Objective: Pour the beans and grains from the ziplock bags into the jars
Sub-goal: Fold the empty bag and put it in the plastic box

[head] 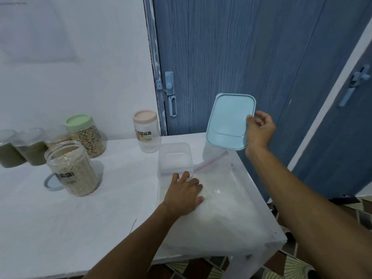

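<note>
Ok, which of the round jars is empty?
The pink-lidded jar nearest the blue door: its clear body holds nothing, while the green-lidded jar and the rest hold grains or green contents.

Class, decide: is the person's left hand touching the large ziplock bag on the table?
Touching. The head view shows the left hand lying flat on the ziplock bag, fingers spread across its top surface.

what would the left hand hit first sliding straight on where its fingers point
Most likely the clear square container, right ahead of the left hand lying on the ziplock bag.
</note>
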Action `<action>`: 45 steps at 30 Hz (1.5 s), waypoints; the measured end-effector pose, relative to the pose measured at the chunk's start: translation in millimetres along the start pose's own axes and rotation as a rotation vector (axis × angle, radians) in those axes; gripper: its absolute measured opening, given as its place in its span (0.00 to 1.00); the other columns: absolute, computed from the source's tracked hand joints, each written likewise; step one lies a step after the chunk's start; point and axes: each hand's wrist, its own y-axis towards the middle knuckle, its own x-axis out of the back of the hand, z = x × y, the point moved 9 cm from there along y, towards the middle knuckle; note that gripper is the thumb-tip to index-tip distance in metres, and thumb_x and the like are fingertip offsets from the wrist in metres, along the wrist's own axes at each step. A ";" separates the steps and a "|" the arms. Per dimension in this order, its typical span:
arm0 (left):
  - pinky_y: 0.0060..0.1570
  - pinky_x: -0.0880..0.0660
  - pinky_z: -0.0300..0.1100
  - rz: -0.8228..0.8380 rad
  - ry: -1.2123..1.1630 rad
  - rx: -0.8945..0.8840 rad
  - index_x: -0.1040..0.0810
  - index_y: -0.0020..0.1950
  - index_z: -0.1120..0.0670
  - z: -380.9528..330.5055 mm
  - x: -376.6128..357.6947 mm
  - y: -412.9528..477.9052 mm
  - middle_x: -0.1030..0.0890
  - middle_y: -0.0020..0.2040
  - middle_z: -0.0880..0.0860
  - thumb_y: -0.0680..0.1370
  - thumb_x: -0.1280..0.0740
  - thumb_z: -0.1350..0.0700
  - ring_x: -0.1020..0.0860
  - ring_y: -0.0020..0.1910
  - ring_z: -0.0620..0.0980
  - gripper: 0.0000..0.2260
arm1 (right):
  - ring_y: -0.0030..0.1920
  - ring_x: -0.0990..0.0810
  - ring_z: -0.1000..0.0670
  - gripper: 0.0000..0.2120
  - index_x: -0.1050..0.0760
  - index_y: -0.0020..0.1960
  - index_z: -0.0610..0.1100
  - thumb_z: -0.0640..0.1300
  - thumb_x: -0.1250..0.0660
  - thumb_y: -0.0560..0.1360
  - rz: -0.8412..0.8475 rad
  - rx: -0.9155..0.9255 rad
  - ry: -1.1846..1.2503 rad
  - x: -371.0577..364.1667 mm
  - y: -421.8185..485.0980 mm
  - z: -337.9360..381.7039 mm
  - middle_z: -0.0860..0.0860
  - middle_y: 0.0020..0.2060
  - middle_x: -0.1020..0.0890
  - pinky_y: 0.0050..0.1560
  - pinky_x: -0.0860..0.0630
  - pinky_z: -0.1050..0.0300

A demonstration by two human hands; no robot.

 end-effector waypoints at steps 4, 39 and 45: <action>0.66 0.43 0.56 0.018 -0.019 0.011 0.27 0.69 0.51 -2.2 0.6 -1.4 0.27 0.70 0.49 0.82 0.46 0.40 0.38 0.70 0.56 0.22 | 0.35 0.22 0.57 0.07 0.25 0.52 0.45 0.36 0.31 0.76 0.118 -0.017 -0.109 -8.0 -8.8 -3.1 0.51 0.36 0.20 0.36 0.23 0.66; 0.58 0.32 0.54 -0.721 -0.216 0.467 0.22 0.59 0.57 209.5 75.2 -173.9 0.24 0.61 0.57 0.74 0.34 0.55 0.28 0.61 0.59 0.15 | 0.65 0.30 0.50 0.11 0.22 0.61 0.49 0.48 0.35 0.80 0.958 0.522 -0.884 -142.9 -239.7 -63.3 0.53 0.62 0.23 0.64 0.37 0.55; 0.43 0.27 0.47 -0.744 -0.432 0.534 0.26 0.53 0.57 285.7 56.4 -246.0 0.27 0.52 0.52 0.74 0.34 0.59 0.28 0.50 0.54 0.09 | 0.60 0.27 0.53 0.15 0.26 0.65 0.49 0.47 0.33 0.78 1.103 0.397 -0.772 -214.1 -324.4 -91.7 0.53 0.57 0.21 0.63 0.29 0.52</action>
